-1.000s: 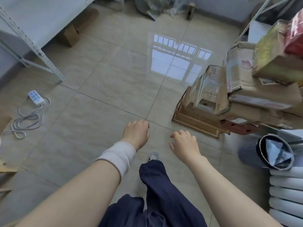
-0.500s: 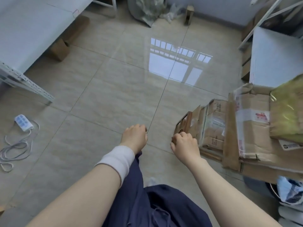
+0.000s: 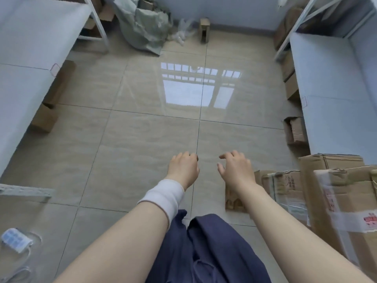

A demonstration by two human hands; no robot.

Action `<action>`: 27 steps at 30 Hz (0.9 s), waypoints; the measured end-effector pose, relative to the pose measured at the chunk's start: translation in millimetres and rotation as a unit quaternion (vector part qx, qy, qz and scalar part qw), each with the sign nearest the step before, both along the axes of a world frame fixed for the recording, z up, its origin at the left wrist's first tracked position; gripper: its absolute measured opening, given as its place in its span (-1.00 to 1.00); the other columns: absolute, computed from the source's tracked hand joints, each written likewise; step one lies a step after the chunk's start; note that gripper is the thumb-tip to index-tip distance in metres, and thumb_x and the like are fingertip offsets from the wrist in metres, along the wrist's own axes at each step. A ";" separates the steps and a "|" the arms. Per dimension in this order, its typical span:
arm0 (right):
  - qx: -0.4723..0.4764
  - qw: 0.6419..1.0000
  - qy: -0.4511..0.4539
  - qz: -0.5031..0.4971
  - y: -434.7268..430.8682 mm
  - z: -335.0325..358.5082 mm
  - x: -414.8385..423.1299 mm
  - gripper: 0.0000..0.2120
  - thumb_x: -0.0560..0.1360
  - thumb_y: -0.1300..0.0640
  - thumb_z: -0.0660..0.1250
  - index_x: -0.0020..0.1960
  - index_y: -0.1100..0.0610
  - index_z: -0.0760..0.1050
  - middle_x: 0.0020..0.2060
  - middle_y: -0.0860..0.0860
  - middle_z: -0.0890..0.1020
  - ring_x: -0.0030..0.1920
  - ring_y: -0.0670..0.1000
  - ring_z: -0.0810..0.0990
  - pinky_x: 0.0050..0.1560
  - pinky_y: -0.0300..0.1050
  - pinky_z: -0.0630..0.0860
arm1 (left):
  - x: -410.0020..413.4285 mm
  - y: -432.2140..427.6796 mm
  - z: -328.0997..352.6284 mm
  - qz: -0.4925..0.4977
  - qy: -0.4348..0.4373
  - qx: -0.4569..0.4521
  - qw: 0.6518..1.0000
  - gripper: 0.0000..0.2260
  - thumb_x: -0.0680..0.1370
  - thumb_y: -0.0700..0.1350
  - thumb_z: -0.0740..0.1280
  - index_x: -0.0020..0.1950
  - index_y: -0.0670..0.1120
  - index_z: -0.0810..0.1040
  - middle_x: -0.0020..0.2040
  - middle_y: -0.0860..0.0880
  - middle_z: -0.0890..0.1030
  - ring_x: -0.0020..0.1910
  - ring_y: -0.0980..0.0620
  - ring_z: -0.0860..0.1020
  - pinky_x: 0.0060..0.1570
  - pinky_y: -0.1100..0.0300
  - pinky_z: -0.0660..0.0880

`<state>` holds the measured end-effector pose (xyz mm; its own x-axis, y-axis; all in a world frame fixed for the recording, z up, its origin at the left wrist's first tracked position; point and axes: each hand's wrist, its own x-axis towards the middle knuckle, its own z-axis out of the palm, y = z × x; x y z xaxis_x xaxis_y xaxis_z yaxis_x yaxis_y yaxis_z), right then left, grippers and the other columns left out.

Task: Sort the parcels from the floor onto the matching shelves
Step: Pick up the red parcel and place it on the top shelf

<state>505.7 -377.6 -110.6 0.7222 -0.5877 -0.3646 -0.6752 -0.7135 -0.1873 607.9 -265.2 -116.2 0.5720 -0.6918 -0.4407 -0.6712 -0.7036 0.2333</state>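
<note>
My left hand (image 3: 183, 169), with a white band at the wrist, hangs over the tiled floor, fingers loosely curled and holding nothing. My right hand (image 3: 236, 170) floats beside it, fingers spread and empty. A pile of taped cardboard parcels (image 3: 336, 201) stands at the lower right, just right of my right forearm, with a flat brown carton (image 3: 234, 201) at its left edge. White shelves run along the left (image 3: 30, 58) and the right (image 3: 326, 78).
Small cardboard boxes (image 3: 43, 119) sit under the left shelf, others (image 3: 295, 131) by the right shelf. A grey sack (image 3: 146, 23) and a small upright box (image 3: 204, 29) lie at the far wall. A white power strip (image 3: 15, 240) with cable lies bottom left.
The view has swung left and up, so the parcel pile slid to the right edge and both shelves show. My right hand has gone from a loose fist to spread fingers.
</note>
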 end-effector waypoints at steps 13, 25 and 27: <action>-0.017 0.978 -0.046 -0.203 -195.8 19.6 79.9 -0.67 0.58 0.02 0.16 0.30 0.08 0.42 0.27 0.05 0.46 0.30 0.09 0.37 0.24 -0.04 0.29 | 107.7 -245.2 23.9 -0.166 -0.006 -0.057 0.984 -0.71 0.61 -0.09 0.13 0.32 -0.07 0.40 0.27 -0.08 0.47 0.26 -0.12 0.42 0.18 0.09 0.31; -0.070 0.919 -0.048 -0.386 -350.0 50.2 76.4 -0.66 0.58 0.02 0.17 0.32 0.06 0.40 0.28 0.04 0.45 0.30 0.07 0.36 0.23 -0.07 0.30 | 126.6 -456.8 49.0 -0.352 0.002 -0.092 0.931 -0.71 0.61 -0.10 0.13 0.30 -0.08 0.43 0.26 -0.09 0.49 0.25 -0.14 0.43 0.18 0.10 0.32; -0.084 0.899 -0.037 -0.427 -367.9 54.3 72.7 -0.66 0.58 0.01 0.17 0.33 0.06 0.40 0.27 0.03 0.45 0.28 0.07 0.37 0.21 -0.08 0.31 | 122.8 -492.5 53.1 -0.401 0.006 -0.098 0.911 -0.71 0.61 -0.10 0.12 0.31 -0.08 0.43 0.27 -0.09 0.48 0.25 -0.13 0.43 0.19 0.10 0.32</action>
